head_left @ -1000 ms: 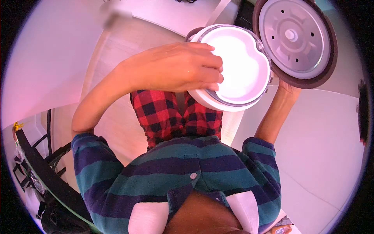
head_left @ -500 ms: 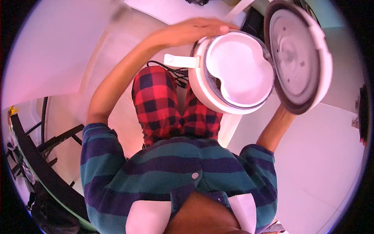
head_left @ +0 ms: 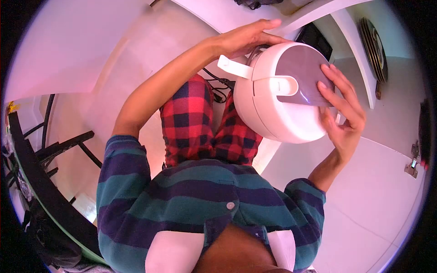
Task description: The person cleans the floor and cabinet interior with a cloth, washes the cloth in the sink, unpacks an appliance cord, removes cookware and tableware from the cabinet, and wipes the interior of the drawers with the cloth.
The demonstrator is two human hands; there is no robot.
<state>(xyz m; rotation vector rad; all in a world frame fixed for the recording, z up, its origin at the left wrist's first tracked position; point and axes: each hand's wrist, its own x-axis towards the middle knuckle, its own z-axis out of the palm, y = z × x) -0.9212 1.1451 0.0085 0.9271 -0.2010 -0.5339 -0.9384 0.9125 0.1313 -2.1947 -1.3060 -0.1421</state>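
Observation:
A white round pot (head_left: 257,107), like a small electric cooker, is tilted above my knees. On top of it rests its white lid (head_left: 296,120) with a smoky grey panel. A white handle or latch (head_left: 234,67) sticks out at its left. My left hand (head_left: 246,38) grips the pot's far left side, its thumb raised and its fingers partly hidden behind the body. My right hand (head_left: 343,107) holds the lid at the right, fingers spread over the grey panel and thumb near the edge. The inner bowl is hidden under the lid.
Open white shelves (head_left: 353,50) stand ahead, with dark stacked plates (head_left: 374,50) upright at the right. A black cable (head_left: 221,86) lies past my knees. A cabinet hinge (head_left: 412,164) shows at far right, a black-framed piece of furniture (head_left: 50,209) at left.
My right hand has brought the lid from upright beside the pot down onto it, covering the white inner bowl. The pot has moved slightly right, and my left thumb has lifted.

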